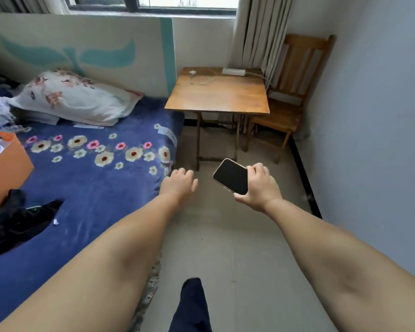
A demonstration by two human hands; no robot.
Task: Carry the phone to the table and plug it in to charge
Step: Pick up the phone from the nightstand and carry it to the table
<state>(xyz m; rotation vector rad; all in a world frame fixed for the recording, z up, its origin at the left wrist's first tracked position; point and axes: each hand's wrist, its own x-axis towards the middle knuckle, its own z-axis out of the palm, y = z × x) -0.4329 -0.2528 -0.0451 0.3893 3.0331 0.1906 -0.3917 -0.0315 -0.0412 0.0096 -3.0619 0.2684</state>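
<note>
A phone (230, 176) with a dark screen and pale gold edge is held screen-up in my right hand (259, 188), above the floor in front of the table. My left hand (179, 182) hovers palm down beside it, fingers loosely spread, holding nothing. Ahead stands a small wooden table (225, 97). A white charger plug with its coiled cable (201, 77) lies at the table's back left. A white power strip (233, 71) sits at the back right.
A bed (94, 183) with a blue floral cover, a pillow (74, 97) and an orange box (5, 171) fills the left side. A wooden chair (290, 97) stands right of the table, against the wall. Grey floor runs between bed and wall.
</note>
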